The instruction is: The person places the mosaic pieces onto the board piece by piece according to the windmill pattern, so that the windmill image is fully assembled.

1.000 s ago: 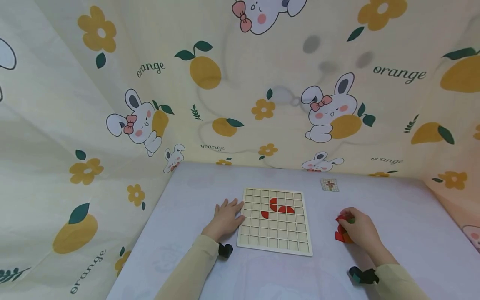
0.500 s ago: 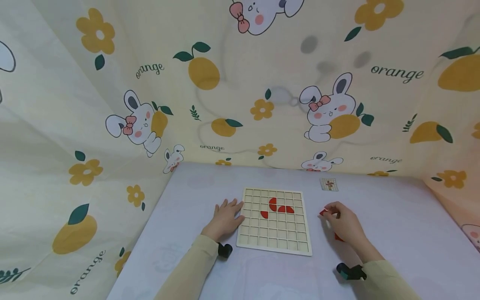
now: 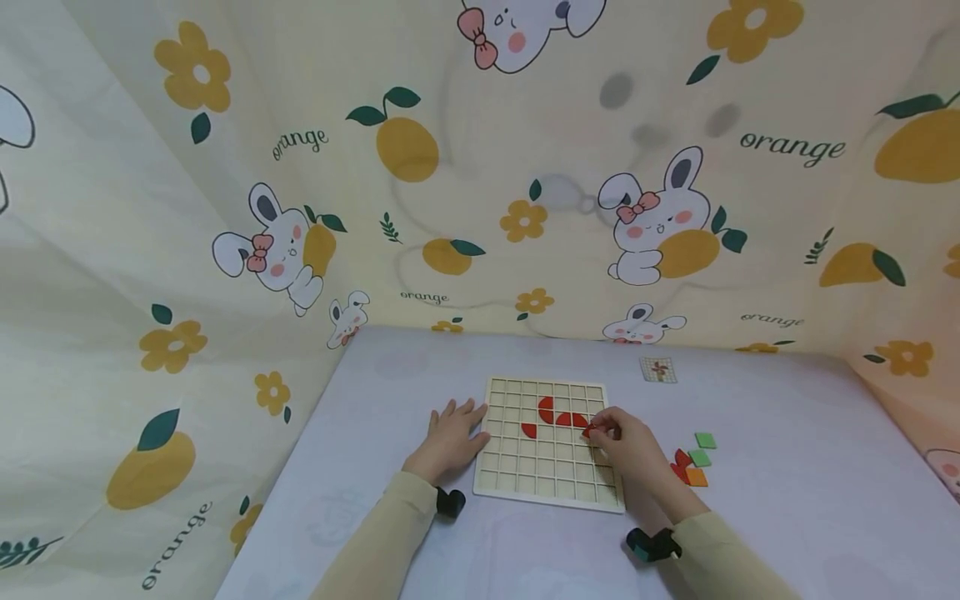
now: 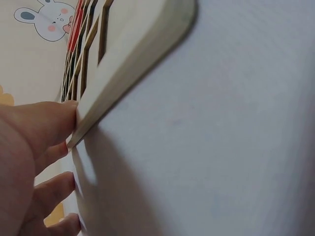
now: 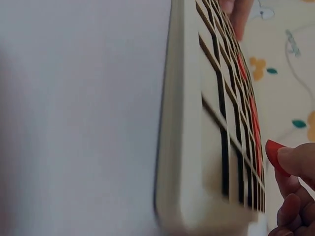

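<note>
A cream wooden grid board lies flat on the table, with several red quarter-round tiles set in its cells. My left hand rests at the board's left edge, fingers spread; thumb and fingertips touch the rim in the left wrist view. Over the right side of the board, my right hand pinches a red quarter-round tile between thumb and finger. In the right wrist view that tile is held just off the grid. The cells under the right hand are hidden.
Right of the board lie loose tiles: green squares, an orange square and red pieces, partly behind the right forearm. A small pattern card lies at the back right. A printed curtain stands behind the table.
My right hand has moved left from the loose tiles to the board, carrying a red tile. The green and orange squares are now uncovered. The left hand has stayed put.
</note>
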The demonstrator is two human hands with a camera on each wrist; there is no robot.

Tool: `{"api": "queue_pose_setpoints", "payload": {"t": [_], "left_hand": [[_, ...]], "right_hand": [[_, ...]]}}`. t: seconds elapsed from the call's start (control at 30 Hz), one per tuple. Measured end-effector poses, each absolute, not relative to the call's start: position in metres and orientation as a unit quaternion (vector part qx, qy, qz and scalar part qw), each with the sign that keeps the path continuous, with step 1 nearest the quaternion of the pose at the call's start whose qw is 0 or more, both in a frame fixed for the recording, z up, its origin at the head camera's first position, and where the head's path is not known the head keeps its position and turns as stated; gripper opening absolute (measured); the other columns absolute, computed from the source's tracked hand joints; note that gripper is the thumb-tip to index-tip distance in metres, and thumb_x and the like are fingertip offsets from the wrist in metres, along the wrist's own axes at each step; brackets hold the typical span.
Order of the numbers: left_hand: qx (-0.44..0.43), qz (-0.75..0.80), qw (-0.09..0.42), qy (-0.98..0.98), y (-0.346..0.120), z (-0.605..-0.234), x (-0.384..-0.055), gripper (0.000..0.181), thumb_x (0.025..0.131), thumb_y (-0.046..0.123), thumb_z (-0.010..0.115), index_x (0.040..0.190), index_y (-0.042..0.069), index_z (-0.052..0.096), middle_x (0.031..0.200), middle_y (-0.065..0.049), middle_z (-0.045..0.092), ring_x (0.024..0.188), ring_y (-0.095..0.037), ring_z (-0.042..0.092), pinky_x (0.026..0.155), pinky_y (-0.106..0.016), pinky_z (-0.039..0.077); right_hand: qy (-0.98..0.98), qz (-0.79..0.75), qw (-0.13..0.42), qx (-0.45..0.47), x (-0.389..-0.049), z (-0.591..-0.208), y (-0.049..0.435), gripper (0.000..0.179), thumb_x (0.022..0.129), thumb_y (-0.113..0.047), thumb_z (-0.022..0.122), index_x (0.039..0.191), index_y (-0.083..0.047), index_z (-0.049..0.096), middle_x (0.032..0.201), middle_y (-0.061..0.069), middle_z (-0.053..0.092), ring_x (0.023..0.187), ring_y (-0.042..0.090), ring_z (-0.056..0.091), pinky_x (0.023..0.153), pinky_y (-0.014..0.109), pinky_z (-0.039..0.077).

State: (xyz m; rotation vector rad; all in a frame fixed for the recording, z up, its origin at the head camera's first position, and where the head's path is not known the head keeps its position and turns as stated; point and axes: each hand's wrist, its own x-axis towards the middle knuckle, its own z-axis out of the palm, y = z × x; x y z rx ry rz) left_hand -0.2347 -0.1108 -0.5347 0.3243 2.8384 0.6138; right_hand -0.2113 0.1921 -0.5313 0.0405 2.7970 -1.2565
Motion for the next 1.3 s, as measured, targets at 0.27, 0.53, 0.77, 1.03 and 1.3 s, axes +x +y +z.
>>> {"api": "queue_pose_setpoints", "payload": {"t": [0.27,0.53,0.77,1.03,1.3], "left_hand": [[0.113,0.212,0.107,0.965,-0.112,-0.534,-0.234,0.055,0.098,0.037,0.055,0.147,0.017,0.043,0.154,-0.01,0.033,0.143,-0.04,0.016,0.112,-0.063,0.008],[0.117,0.212,0.102,0.965,-0.113,-0.537,-0.235,0.055,0.098,0.037,0.055,0.147,0.017,0.043,0.154,-0.01,0.033,0.143,-0.041,0.017,0.111,-0.064,0.009],[0.119,0.216,0.101,0.964,-0.114,-0.537,-0.235,0.055,0.098,0.037,0.055,0.147,0.016,0.043,0.154,-0.011,0.033,0.143,-0.041,0.017,0.111,-0.064,0.009],[0.113,0.212,0.105,0.965,-0.113,-0.54,-0.236,0.056,0.098,0.039,0.055,0.148,0.018,0.042,0.155,-0.009,0.032,0.144,-0.039,0.015,0.111,-0.063,0.008],[0.111,0.213,0.106,0.965,-0.113,-0.539,-0.236,0.056,0.098,0.039,0.055,0.148,0.019,0.042,0.155,-0.008,0.031,0.144,-0.038,0.014,0.112,-0.062,0.007]], "right_hand": [[0.902,-0.429,0.036,-0.023,-0.216,-0.541,0.162,0.009,0.091,-0.017,0.068,0.096,-0.014,0.062,0.083,0.0,0.059,0.075,0.018,0.051,0.061,0.029,0.045],[0.9,-0.432,0.027,-0.044,-0.222,-0.55,0.143,0.007,0.091,-0.015,0.069,0.094,-0.015,0.063,0.083,-0.004,0.061,0.075,0.015,0.053,0.066,0.03,0.046],[0.913,-0.407,0.011,-0.038,-0.223,-0.551,0.134,0.005,0.091,-0.014,0.068,0.093,-0.016,0.065,0.085,-0.003,0.06,0.076,0.017,0.052,0.066,0.03,0.046],[0.925,-0.377,0.007,-0.044,-0.222,-0.553,0.13,0.006,0.092,-0.017,0.067,0.098,-0.017,0.068,0.092,-0.001,0.057,0.08,0.017,0.051,0.068,0.031,0.046],[0.936,-0.347,-0.003,-0.05,-0.223,-0.551,0.125,0.012,0.094,-0.018,0.065,0.104,-0.017,0.071,0.091,0.001,0.052,0.073,0.016,0.046,0.057,0.029,0.04]]}}
